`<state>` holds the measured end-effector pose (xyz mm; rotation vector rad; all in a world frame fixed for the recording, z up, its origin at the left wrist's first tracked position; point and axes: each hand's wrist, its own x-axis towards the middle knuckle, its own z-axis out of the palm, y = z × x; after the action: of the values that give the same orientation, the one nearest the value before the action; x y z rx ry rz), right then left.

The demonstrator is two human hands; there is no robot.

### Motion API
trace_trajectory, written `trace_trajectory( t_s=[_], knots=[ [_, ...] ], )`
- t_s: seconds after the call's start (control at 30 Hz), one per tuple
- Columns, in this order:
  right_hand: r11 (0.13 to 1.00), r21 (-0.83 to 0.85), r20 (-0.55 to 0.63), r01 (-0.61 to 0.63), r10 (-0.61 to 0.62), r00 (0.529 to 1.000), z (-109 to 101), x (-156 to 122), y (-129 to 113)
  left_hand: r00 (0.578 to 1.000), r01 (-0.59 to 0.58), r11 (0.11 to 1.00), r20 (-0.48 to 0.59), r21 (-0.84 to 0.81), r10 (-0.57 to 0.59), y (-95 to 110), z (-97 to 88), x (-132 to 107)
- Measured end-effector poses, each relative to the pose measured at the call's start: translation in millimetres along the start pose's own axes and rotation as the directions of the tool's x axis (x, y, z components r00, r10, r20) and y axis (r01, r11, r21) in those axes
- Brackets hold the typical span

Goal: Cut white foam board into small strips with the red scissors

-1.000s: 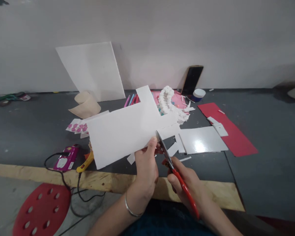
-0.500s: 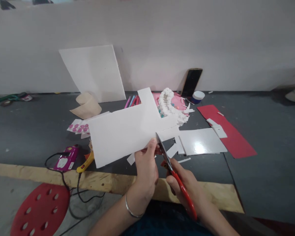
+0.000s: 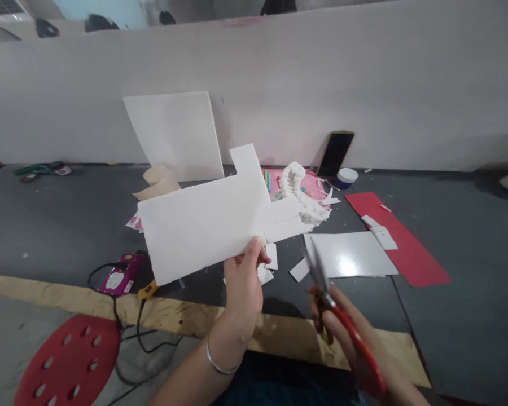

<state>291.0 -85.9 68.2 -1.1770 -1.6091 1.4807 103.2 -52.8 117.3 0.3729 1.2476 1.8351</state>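
A thin silver bangle (image 3: 216,366) accompanies dark blue clothing (image 3: 275,389).

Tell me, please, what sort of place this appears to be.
Probably a craft workspace: the left hand holds a cut white sheet, the right hand holds red-handled scissors, and a red sheet lies on the dark table.

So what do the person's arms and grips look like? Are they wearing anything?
The left arm and right arm are bare where they show, with no sleeves. A thin, silver, curved bracelet circles the left wrist. The left grip and right grip are hands without gloves.
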Motion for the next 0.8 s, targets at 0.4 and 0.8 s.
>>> trace_trajectory(
  t_s=[0.4,0.8],
  knots=[
    [0.926,0.27,-0.443,0.263,-0.123,0.888,19,60,-59,0.995,0.005,0.991,0.101,0.135,-0.019,-9,-7.1,-19],
    [0.922,0.247,-0.552,0.297,-0.119,0.826,34,50,-66,0.997,0.049,0.999,0.057,-0.006,-0.049,-11,-2.3,-17]
  ],
)
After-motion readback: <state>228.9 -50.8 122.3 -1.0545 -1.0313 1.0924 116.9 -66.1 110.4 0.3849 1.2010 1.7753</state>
